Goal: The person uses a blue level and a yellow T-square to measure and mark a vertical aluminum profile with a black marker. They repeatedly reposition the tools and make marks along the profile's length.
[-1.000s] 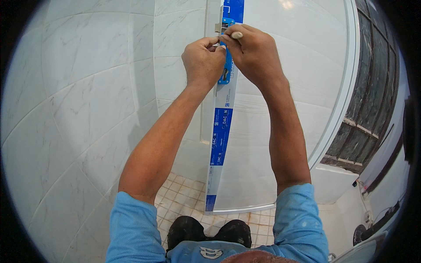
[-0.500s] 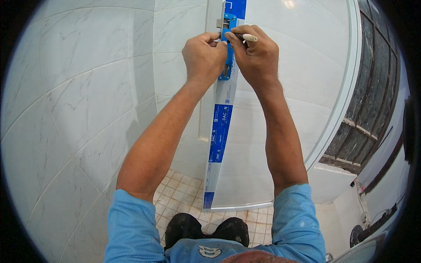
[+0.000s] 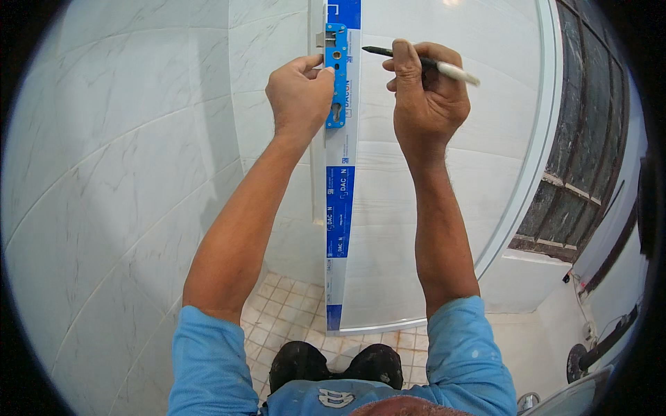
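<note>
A blue lock case (image 3: 336,93) with round and slotted holes lies upright against the door's edge strip (image 3: 337,149), which wears blue and white protective film. My left hand (image 3: 300,93) grips the case by its left side, thumb on its front. A metal latch juts out at the case's upper left. To the right, my right hand (image 3: 431,93) holds a black marker (image 3: 444,70) with a pale rear end. Its dark tip points left toward the case, apart from it. Behind the right hand is the white door panel (image 3: 409,229).
Marbled tile walls (image 3: 132,180) stand on the left. Small square floor tiles (image 3: 281,305) lie below, near my dark-clad legs (image 3: 298,364). A curved white frame (image 3: 538,149) and a dark barred window (image 3: 583,118) are at the right.
My right hand has drawn back to the right from the lock case with the marker. My left hand still holds the case, and the view has shifted slightly.
</note>
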